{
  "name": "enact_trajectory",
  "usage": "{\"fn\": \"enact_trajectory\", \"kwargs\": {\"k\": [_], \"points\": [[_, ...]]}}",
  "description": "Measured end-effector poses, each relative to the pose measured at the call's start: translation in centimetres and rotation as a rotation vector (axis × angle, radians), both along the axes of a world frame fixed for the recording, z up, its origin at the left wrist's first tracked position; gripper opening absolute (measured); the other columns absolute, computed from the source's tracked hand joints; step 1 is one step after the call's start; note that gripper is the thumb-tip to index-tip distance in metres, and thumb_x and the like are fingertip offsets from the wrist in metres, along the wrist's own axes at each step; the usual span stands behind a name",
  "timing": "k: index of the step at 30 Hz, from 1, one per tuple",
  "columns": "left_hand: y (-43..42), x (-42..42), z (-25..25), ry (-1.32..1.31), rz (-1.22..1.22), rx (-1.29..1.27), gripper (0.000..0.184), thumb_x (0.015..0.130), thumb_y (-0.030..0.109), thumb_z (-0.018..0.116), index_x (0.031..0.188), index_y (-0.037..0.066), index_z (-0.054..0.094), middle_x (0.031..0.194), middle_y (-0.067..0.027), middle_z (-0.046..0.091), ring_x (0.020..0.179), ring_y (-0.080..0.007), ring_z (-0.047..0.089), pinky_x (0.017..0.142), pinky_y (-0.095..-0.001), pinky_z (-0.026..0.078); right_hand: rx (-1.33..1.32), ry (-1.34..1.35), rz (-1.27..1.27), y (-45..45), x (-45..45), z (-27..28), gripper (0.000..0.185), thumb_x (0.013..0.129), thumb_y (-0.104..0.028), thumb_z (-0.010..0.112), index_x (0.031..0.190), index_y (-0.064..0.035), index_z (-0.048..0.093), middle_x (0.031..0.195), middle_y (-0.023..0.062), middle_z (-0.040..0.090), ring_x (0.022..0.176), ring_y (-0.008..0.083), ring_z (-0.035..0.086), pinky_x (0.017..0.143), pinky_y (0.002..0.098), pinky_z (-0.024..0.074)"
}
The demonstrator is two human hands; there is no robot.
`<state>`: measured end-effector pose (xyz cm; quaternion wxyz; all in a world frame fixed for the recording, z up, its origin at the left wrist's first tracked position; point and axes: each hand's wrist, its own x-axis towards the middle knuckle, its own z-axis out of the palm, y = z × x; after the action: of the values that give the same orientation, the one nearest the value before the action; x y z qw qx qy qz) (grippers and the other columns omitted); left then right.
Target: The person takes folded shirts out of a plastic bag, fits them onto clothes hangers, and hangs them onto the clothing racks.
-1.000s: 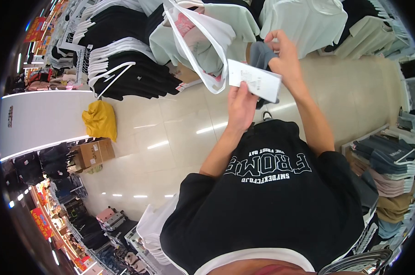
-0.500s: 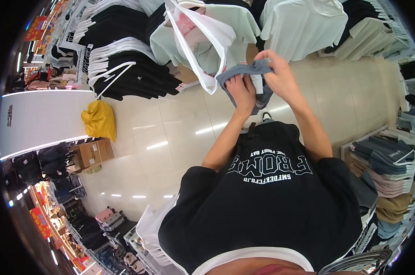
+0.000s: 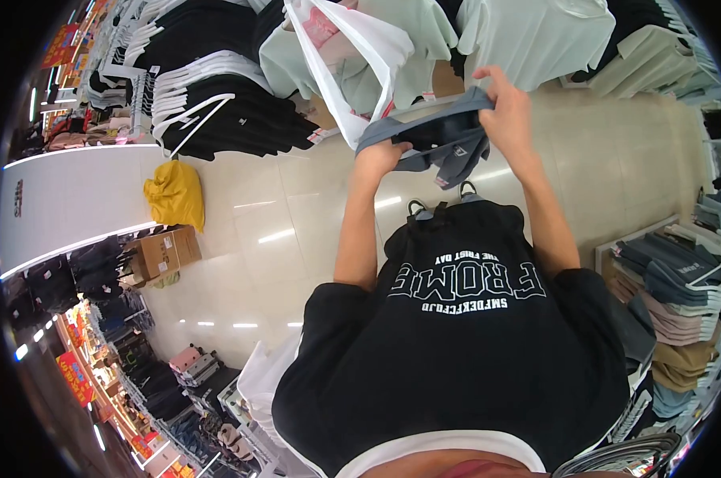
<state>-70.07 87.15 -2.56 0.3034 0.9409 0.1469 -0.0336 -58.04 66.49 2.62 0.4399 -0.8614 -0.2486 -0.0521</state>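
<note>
A grey-blue garment (image 3: pixel 428 127) with a wide waistband is stretched between my two hands in front of my body, its opening facing up. My left hand (image 3: pixel 381 158) grips the band at its left end, with the thumb inside the opening. At the right end, higher up, my right hand (image 3: pixel 504 113) is closed on the band with its index finger sticking out. A small light mark shows on the fabric that hangs below. Just beyond my left hand, a white strap-like loop (image 3: pixel 346 103) comes down to a point; whether it touches the hand I cannot tell.
Racks of black shirts (image 3: pixel 233 119) and pale green shirts (image 3: pixel 528 40) stand ahead. A white counter (image 3: pixel 82 191), a yellow bag (image 3: pixel 174 193) and a cardboard box (image 3: pixel 165 253) are on the left. Folded clothes (image 3: pixel 671 263) fill a shelf at right, beside the tiled floor (image 3: pixel 297 207).
My hands have moved apart, the left to the left and the right up and right. The garment, bunched before, is now pulled wide at the waistband.
</note>
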Motion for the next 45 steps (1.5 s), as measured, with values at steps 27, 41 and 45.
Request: {"fn": "enact_trajectory", "kwargs": {"k": [27,41,45], "points": [[-0.5,-4.7,11.9,-0.141,-0.252,0.381,0.025,0.085,0.027,0.068,0.086,0.002,0.066,0.068,-0.0176,0.062,0.06,-0.036,0.059,0.059,-0.0385,0.048,0.205,-0.392,0.256,1.1,3.6,6.7,0.023,0.064,0.004,0.054,0.085,-0.0036,0.056,0.064,0.0134,0.054,0.061,0.0293,0.057,0.057,0.0368,0.0434],[0.7,-6.0,14.3,-0.501,0.139,0.381,0.029,0.083,0.016,0.071,0.106,0.001,0.062,0.091,-0.0107,0.068,0.068,-0.0226,0.064,0.063,-0.0314,0.049,-0.003,-0.109,0.23,1.1,1.5,8.9,0.03,0.065,0.002,0.053,0.094,-0.0041,0.057,0.062,0.008,0.051,0.056,0.0211,0.05,0.054,0.0324,0.0362],[1.1,-6.2,12.6,-0.562,0.282,0.333,0.025,0.086,0.013,0.067,0.106,-0.001,0.06,0.098,-0.0118,0.068,0.07,-0.0193,0.064,0.066,-0.0303,0.048,0.076,-0.015,0.278,2.0,0.1,9.3,0.025,0.068,-0.007,0.061,0.092,-0.0055,0.059,0.06,0.0094,0.054,0.057,0.0272,0.054,0.057,0.0373,0.0414]]}}
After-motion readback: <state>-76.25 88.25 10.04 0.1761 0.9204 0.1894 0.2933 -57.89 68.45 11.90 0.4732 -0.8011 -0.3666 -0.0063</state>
